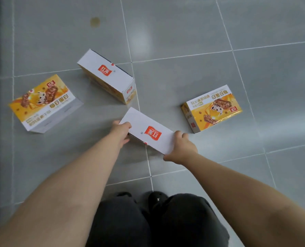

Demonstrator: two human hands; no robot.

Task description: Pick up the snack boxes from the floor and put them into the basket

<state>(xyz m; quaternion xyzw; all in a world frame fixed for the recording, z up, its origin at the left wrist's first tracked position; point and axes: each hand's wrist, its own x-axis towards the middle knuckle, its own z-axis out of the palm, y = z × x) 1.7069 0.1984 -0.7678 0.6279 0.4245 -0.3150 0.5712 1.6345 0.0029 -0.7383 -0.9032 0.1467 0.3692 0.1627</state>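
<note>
Gripping the nearest snack box (144, 130) at its ends, left hand (121, 131) and right hand (181, 149) clasp it above the floor (183, 32).

Open floor (192, 29) far and right; left box (41, 102), far box (105, 75) and right box (212, 107) lie well apart, with passable gaps.

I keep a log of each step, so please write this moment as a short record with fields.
held box: nearest box, white face up, held at both ends
left hand: grips its left end
right hand: grips its right end
other boxes: left box, middle box, right box, untouched
basket: not in view
floor: grey tiles
</note>
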